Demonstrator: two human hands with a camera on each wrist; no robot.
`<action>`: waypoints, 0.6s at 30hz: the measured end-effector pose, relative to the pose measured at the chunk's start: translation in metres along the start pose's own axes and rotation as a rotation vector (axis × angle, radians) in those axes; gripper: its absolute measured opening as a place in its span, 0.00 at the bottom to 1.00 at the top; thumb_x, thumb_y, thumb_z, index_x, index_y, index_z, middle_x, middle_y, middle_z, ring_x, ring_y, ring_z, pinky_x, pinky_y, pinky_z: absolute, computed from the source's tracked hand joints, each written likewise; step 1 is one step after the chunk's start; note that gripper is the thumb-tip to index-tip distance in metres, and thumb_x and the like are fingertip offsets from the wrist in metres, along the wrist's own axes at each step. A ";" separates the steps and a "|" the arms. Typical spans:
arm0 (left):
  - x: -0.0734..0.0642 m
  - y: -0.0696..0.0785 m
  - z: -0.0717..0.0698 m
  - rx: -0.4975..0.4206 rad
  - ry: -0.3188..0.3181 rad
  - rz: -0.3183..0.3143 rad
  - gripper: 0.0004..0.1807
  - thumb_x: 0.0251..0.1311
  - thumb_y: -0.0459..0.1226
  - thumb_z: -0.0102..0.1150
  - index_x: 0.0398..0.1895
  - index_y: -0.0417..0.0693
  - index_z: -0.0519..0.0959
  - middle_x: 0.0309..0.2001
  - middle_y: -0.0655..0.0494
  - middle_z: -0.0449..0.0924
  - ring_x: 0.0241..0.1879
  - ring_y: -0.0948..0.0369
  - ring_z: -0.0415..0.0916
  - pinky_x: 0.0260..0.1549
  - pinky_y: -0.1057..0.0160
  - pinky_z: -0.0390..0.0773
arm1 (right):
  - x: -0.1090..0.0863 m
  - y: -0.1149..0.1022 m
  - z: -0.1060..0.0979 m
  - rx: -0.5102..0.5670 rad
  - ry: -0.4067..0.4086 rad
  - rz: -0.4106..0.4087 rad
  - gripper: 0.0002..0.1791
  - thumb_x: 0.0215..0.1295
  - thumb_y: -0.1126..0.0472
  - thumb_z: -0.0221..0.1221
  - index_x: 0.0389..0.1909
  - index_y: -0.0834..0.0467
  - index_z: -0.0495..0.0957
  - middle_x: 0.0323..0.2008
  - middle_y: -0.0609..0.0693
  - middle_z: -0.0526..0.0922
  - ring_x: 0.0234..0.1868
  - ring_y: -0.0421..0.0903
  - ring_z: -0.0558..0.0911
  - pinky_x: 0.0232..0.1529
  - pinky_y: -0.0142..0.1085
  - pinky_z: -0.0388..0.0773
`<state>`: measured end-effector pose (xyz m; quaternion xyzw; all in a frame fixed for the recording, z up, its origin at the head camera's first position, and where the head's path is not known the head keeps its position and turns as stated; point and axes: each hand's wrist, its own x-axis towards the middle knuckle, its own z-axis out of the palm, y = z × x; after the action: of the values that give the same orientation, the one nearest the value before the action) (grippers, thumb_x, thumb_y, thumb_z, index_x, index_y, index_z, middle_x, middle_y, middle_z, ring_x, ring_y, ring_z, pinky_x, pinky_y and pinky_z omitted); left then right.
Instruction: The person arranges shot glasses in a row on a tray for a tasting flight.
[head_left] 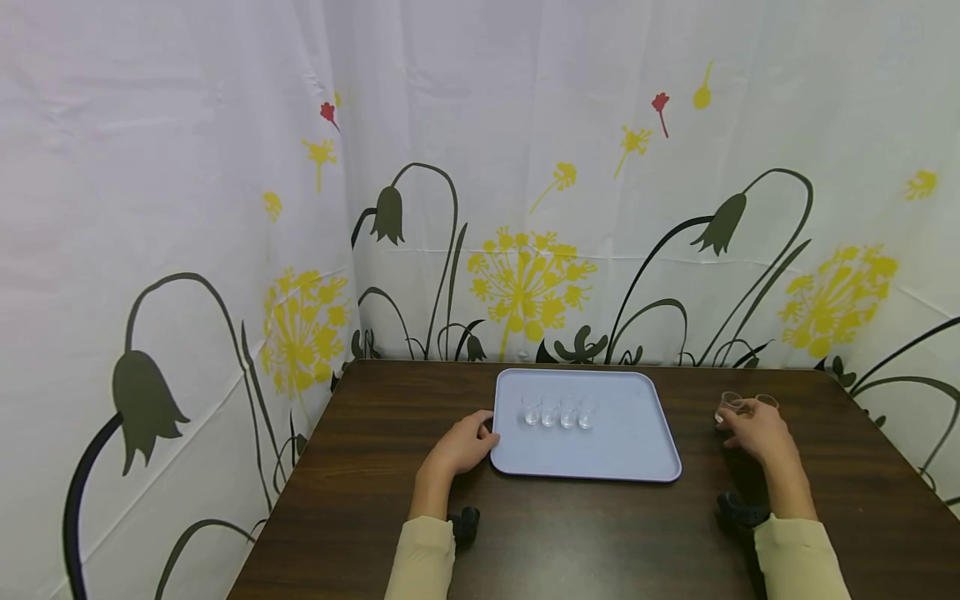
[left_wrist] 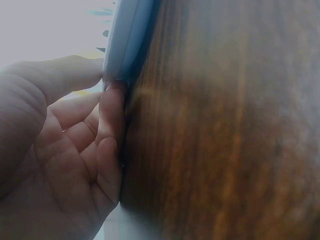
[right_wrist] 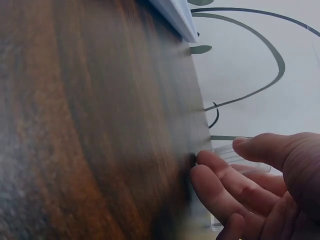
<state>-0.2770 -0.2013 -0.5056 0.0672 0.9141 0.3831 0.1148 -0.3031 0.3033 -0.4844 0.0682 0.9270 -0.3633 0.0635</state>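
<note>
A light blue tray point(head_left: 630, 446) lies on the dark wooden table, with several clear shot glasses point(head_left: 567, 415) standing upright in a row on it. At its left side my left hand point(head_left: 463, 443) pinches the rim; in the left wrist view the thumb is on the tray's edge point(left_wrist: 129, 45) and fingertips are at its underside. Right of the tray, my right hand point(head_left: 761, 429) holds a clear shot glass point(head_left: 731, 399) between thumb and fingers, which partly hide it. A second glass point(head_left: 767, 400) stands just behind that hand, mostly covered.
The wooden table point(head_left: 585, 533) reaches back to a white curtain point(head_left: 450, 83) printed with flowers, which also hangs along the left side. A black band point(head_left: 465, 527) is on the left wrist, another point(head_left: 741, 510) on the right.
</note>
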 end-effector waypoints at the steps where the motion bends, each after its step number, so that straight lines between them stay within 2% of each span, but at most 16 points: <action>1: 0.000 0.000 0.000 0.000 -0.001 0.001 0.30 0.76 0.40 0.60 0.76 0.37 0.71 0.36 0.55 0.79 0.32 0.61 0.72 0.35 0.61 0.70 | 0.000 0.000 0.001 0.005 -0.002 0.000 0.36 0.84 0.48 0.49 0.71 0.78 0.63 0.44 0.58 0.93 0.30 0.41 0.91 0.58 0.66 0.74; 6: 0.000 0.000 0.000 -0.006 -0.004 -0.007 0.30 0.76 0.40 0.59 0.76 0.37 0.71 0.35 0.56 0.78 0.31 0.61 0.71 0.34 0.62 0.70 | -0.001 0.001 0.002 0.013 0.013 0.011 0.34 0.85 0.48 0.48 0.71 0.75 0.64 0.45 0.59 0.93 0.31 0.42 0.91 0.58 0.67 0.73; 13: 0.000 -0.002 0.001 -0.010 -0.008 -0.006 0.30 0.76 0.40 0.60 0.76 0.37 0.71 0.36 0.55 0.79 0.32 0.61 0.72 0.35 0.61 0.70 | -0.002 0.001 0.003 -0.013 0.023 0.031 0.34 0.85 0.44 0.47 0.69 0.73 0.67 0.46 0.61 0.92 0.35 0.47 0.92 0.48 0.58 0.78; 18: 0.003 -0.002 0.001 -0.013 -0.011 -0.019 0.30 0.77 0.40 0.60 0.77 0.37 0.70 0.35 0.55 0.78 0.32 0.60 0.72 0.35 0.61 0.70 | -0.001 0.001 0.003 -0.021 0.023 0.034 0.36 0.85 0.40 0.45 0.66 0.72 0.69 0.47 0.60 0.92 0.36 0.47 0.91 0.48 0.58 0.78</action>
<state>-0.2794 -0.2019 -0.5081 0.0601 0.9116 0.3874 0.1238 -0.3014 0.3019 -0.4876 0.0876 0.9302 -0.3514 0.0600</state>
